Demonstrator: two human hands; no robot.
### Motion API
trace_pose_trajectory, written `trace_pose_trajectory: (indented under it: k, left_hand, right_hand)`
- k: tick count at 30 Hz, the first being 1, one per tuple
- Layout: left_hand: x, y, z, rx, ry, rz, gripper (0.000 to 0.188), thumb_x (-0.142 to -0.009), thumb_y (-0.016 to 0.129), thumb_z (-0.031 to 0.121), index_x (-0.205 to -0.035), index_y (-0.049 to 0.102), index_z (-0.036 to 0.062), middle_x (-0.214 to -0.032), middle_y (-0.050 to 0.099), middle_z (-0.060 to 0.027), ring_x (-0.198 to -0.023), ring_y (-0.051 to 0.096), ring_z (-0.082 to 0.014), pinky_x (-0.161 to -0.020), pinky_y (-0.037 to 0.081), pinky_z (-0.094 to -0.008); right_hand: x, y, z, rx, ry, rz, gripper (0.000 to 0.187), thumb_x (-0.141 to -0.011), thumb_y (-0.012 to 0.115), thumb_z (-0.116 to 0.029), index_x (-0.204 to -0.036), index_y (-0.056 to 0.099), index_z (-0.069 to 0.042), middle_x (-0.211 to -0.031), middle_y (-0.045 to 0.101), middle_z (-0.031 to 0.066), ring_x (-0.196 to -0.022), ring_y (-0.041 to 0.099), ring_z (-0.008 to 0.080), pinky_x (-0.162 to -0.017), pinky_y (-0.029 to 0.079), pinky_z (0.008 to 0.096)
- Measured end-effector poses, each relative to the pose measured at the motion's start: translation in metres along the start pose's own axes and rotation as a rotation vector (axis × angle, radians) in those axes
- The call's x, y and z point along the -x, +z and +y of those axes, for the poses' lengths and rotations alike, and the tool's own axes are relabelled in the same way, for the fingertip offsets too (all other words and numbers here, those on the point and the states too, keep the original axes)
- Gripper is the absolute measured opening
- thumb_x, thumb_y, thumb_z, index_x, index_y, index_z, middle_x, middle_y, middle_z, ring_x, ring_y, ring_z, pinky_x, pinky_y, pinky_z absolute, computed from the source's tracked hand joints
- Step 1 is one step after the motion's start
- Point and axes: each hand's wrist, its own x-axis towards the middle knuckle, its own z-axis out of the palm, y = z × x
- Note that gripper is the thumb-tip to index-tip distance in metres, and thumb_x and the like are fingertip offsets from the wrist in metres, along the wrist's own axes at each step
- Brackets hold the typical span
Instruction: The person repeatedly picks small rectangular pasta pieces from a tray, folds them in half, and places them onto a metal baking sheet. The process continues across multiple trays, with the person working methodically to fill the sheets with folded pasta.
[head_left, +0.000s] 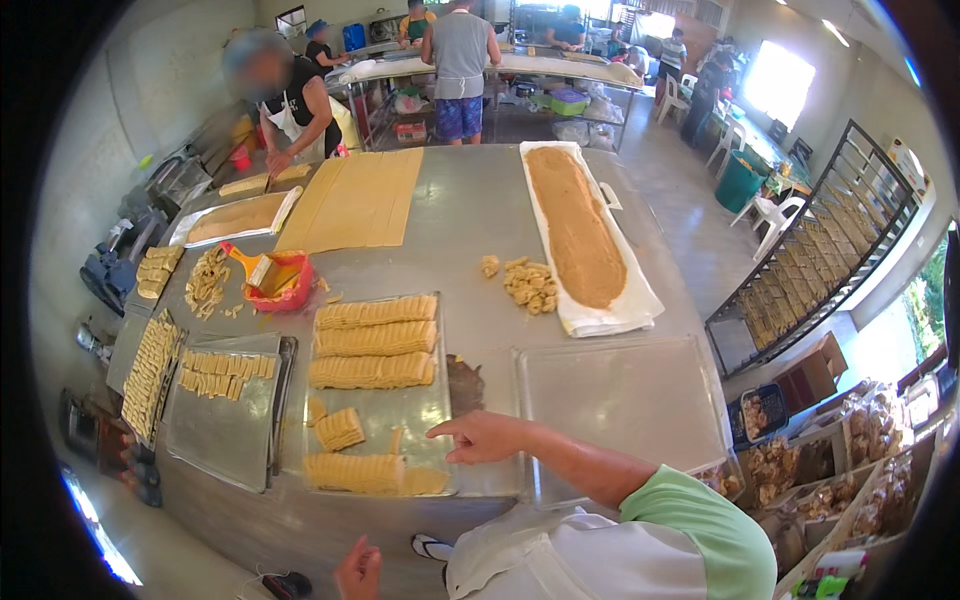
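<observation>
- Unclenched right hand [480,437], index finger extended, crosses the metal tray [420,405] at its right edge.
- Left hand [358,572], grip unclear, hangs off the tabletop's [450,220] near edge.
- Three sliced-dough rows [375,342] lie toward the tray's far edge.

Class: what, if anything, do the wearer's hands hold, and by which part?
Nothing is visibly held: the right hand points; the left hand, partly cut off, shows no object.

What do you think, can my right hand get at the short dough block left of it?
Likely yes: only a thin dough strip seems to lie between your right hand and the short dough block; nothing covers the block.
</observation>
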Motion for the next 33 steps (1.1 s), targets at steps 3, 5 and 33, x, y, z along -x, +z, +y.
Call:
trace_pose_trajectory:
  k: [3, 5, 33]
  left_hand:
    - [-0.023, -0.049, -0.016, -0.149, -0.051, -0.061, 0.054, -0.087, 0.07, 0.027, -0.137, 0.055, 0.0155, -0.128, 0.057, -0.0143, -0.107, 0.062, -0.0224, -0.091, 0.046, -0.0331]
    - [-0.039, -0.071, -0.037, 0.022, -0.029, 0.055, 0.043, -0.084, 0.07, 0.012, -0.127, 0.064, 0.0072, -0.093, 0.073, -0.0094, -0.08, 0.065, -0.0151, -0.069, 0.049, -0.0275]
    - [-0.277, -0.035, 0.054, -0.558, 0.773, -0.107, 0.021, -0.08, 0.073, 0.025, -0.097, 0.07, 0.014, -0.106, 0.06, -0.0026, -0.105, 0.056, -0.0234, -0.088, 0.05, -0.0386]
  right_hand:
    - [-0.041, 0.037, -0.019, 0.069, 0.055, 0.168, 0.071, -0.084, 0.072, -0.018, -0.148, 0.04, -0.013, -0.102, 0.069, 0.0091, -0.09, 0.067, 0.0236, -0.084, 0.052, 0.0345]
    - [-0.062, 0.067, -0.024, 0.021, -0.011, 0.356, 0.071, -0.084, 0.072, -0.016, -0.147, 0.041, -0.013, -0.108, 0.069, 0.0096, -0.092, 0.067, 0.0228, -0.084, 0.053, 0.0349]
    - [-0.234, 0.099, -0.019, -0.054, 0.241, 0.525, 0.05, -0.073, 0.075, -0.008, -0.12, 0.06, -0.005, -0.085, 0.064, 0.0121, -0.071, 0.06, 0.0252, -0.068, 0.049, 0.0368]
